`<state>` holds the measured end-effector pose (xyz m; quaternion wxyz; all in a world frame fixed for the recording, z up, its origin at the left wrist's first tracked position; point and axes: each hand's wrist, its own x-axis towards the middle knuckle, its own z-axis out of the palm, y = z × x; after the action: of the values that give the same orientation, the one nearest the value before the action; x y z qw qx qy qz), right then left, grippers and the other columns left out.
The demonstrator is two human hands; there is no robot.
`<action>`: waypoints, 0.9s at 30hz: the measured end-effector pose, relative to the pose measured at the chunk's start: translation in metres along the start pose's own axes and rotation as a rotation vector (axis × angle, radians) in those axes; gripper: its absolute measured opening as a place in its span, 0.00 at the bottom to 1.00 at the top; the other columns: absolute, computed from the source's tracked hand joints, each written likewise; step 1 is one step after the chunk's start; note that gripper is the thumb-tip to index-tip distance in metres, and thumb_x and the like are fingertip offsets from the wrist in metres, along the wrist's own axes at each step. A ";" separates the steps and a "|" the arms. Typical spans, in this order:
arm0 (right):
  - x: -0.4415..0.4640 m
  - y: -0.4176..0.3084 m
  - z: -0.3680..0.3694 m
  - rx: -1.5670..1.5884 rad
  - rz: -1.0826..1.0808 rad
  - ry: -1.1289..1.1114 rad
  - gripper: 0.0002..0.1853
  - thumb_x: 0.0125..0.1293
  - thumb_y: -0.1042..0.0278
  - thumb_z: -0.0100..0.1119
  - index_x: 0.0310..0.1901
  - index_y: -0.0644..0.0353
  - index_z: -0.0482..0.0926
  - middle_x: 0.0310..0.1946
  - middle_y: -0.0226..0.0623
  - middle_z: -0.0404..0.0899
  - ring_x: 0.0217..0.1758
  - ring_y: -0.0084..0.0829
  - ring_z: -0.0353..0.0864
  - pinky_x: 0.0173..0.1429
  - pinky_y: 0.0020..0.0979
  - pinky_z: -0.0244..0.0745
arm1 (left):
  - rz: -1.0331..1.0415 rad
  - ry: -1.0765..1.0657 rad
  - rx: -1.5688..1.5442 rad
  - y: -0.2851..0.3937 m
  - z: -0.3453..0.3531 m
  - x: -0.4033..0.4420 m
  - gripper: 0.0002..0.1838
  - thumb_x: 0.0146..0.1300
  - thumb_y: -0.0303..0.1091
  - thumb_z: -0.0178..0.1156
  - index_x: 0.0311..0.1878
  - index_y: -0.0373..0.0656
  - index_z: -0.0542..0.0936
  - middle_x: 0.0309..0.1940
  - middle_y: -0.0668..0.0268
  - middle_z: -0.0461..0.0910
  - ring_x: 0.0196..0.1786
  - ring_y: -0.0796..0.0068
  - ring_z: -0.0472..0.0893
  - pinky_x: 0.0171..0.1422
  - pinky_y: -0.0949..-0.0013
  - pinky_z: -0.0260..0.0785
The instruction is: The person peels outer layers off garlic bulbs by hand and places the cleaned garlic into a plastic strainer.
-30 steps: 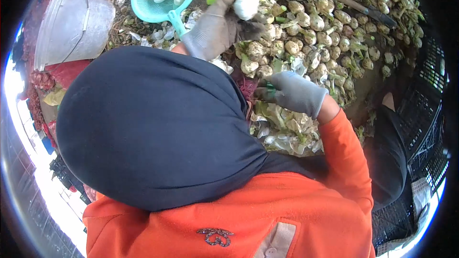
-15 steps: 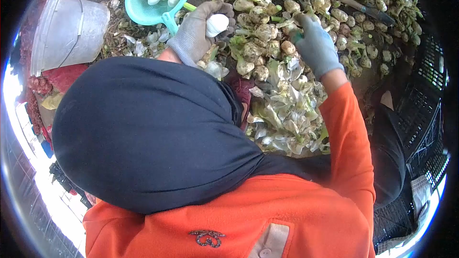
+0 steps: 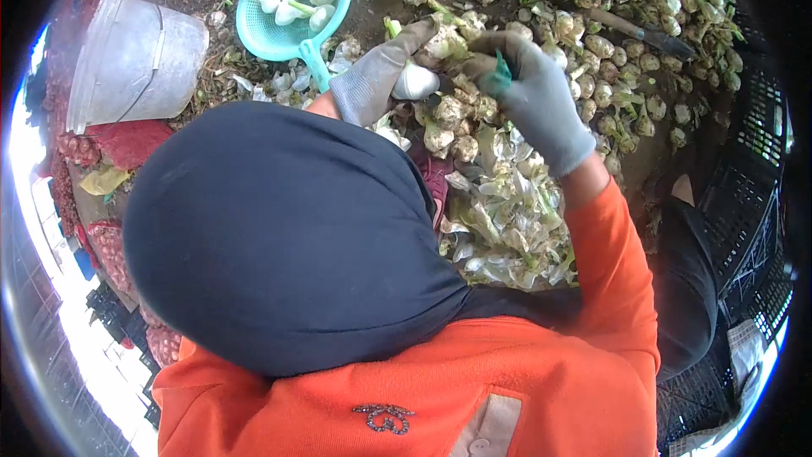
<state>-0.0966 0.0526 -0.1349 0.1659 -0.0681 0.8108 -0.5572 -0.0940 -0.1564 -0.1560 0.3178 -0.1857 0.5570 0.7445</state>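
Note:
My left hand point(image 3: 381, 72), in a grey work glove, is curled around a clean white garlic bulb point(image 3: 416, 83); a green stem end point(image 3: 392, 28) sticks out beyond its fingers. Close against its fingertips is a dirty, unpeeled garlic bulb point(image 3: 443, 44). My right hand point(image 3: 541, 97), gloved too, has its fingers bent at that dirty bulb and seems to grip it. A green patch point(image 3: 499, 78) shows at the right fingers; what it is I cannot make out. Beneath both hands lie unpeeled garlic bulbs point(image 3: 450, 112) and a heap of pale peeled skins point(image 3: 516, 211).
A turquoise plastic strainer point(image 3: 254, 34) holds several clean bulbs. Left of it a whitish bucket point(image 3: 135, 59) lies tilted. More garlic point(image 3: 600, 46) covers the ground at upper right, with a dirty-bladed tool point(image 3: 630, 27) on it. Black crates point(image 3: 748, 195) stand at right.
My right hand has come up from the pile toward my left hand, bringing a dirty garlic bulb. My left hand has shifted slightly right, still holding the white bulb.

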 end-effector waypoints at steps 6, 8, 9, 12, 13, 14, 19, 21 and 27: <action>-0.007 -0.054 -0.059 -0.133 -0.132 0.082 0.25 0.70 0.45 0.57 0.41 0.67 0.77 0.27 0.51 0.78 0.30 0.40 0.78 0.37 0.38 0.72 | 0.142 -0.187 0.361 0.094 0.034 -0.028 0.26 0.73 0.56 0.49 0.52 0.41 0.80 0.40 0.68 0.83 0.37 0.82 0.81 0.37 0.77 0.73; -0.016 -0.090 -0.076 -0.226 -0.270 0.081 0.23 0.70 0.49 0.57 0.42 0.67 0.77 0.28 0.52 0.78 0.32 0.46 0.78 0.39 0.39 0.73 | 0.384 -0.472 0.508 0.136 0.056 -0.025 0.24 0.71 0.54 0.53 0.48 0.41 0.81 0.39 0.68 0.82 0.37 0.82 0.80 0.39 0.76 0.72; -0.025 -0.113 -0.088 -0.284 -0.284 0.156 0.19 0.70 0.53 0.57 0.42 0.66 0.78 0.29 0.53 0.78 0.34 0.49 0.79 0.41 0.40 0.73 | 0.301 -0.456 0.574 0.165 0.078 -0.040 0.21 0.70 0.52 0.56 0.44 0.40 0.81 0.40 0.68 0.82 0.38 0.82 0.79 0.41 0.74 0.72; -0.062 -0.159 -0.124 -0.382 -0.430 0.305 0.15 0.69 0.58 0.59 0.42 0.65 0.78 0.30 0.53 0.78 0.35 0.51 0.80 0.41 0.41 0.73 | 0.611 -0.556 0.879 0.213 0.127 -0.082 0.24 0.64 0.51 0.62 0.52 0.40 0.80 0.44 0.64 0.81 0.41 0.78 0.81 0.43 0.72 0.75; -0.081 -0.171 -0.133 -0.452 -0.490 0.349 0.13 0.68 0.61 0.61 0.42 0.65 0.79 0.31 0.53 0.78 0.35 0.52 0.79 0.41 0.42 0.73 | 0.579 -0.562 0.883 0.218 0.144 -0.096 0.26 0.62 0.53 0.64 0.51 0.40 0.80 0.42 0.64 0.82 0.39 0.78 0.81 0.40 0.72 0.76; -0.097 -0.176 -0.139 -0.422 -0.477 0.346 0.12 0.66 0.63 0.62 0.41 0.64 0.79 0.32 0.54 0.78 0.36 0.52 0.80 0.41 0.42 0.73 | 0.549 -0.556 0.877 0.220 0.159 -0.108 0.28 0.60 0.55 0.65 0.51 0.40 0.80 0.39 0.64 0.82 0.36 0.77 0.82 0.37 0.72 0.76; -0.171 -0.147 -0.139 -0.210 -0.562 0.177 0.08 0.68 0.68 0.60 0.43 0.62 0.81 0.32 0.47 0.79 0.35 0.46 0.79 0.41 0.38 0.74 | 0.448 -0.465 1.002 0.168 0.192 -0.150 0.28 0.62 0.62 0.62 0.42 0.42 0.83 0.30 0.67 0.81 0.30 0.77 0.79 0.34 0.71 0.73; -0.211 -0.172 -0.128 -0.396 -0.414 0.146 0.10 0.70 0.64 0.58 0.44 0.61 0.81 0.33 0.50 0.80 0.36 0.48 0.80 0.42 0.38 0.74 | 0.280 -0.525 0.781 0.128 0.186 -0.152 0.27 0.66 0.59 0.59 0.40 0.40 0.83 0.31 0.69 0.81 0.31 0.82 0.78 0.33 0.74 0.70; -0.207 -0.113 -0.119 0.071 -0.092 -0.085 0.18 0.73 0.54 0.54 0.42 0.64 0.82 0.28 0.40 0.81 0.32 0.30 0.77 0.40 0.34 0.73 | 0.286 -0.613 0.538 0.067 0.149 -0.126 0.23 0.68 0.40 0.62 0.62 0.41 0.74 0.42 0.71 0.81 0.39 0.84 0.79 0.42 0.75 0.73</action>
<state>0.0477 0.1767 0.0480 0.1767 -0.1228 0.7786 -0.5894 -0.0359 -0.0603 0.0178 0.3993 0.2126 0.6311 0.6302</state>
